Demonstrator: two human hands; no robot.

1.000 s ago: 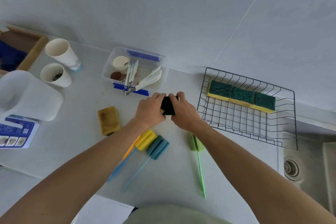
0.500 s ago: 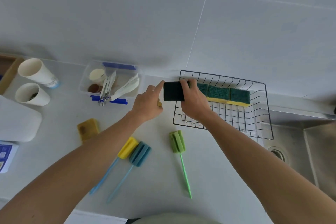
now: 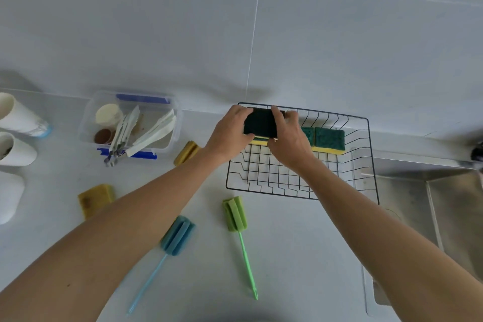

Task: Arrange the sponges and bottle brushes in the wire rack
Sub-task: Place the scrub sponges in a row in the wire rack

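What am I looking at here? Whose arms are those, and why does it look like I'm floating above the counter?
The picture comes from a small camera worn on a person's head, so you see what that person sees, looking down. No machine here: the two arms are the person's own.

The left hand and the right hand together hold a dark green scrub sponge at the back left corner of a black wire rack. More green and yellow sponges already sit in a row along the rack's back.

On the grey counter lie a green bottle brush, a blue bottle brush, and two worn yellow sponges. A clear plastic box holds small kitchen bits, and white cups stand at the far left. A metal sink is on the right.
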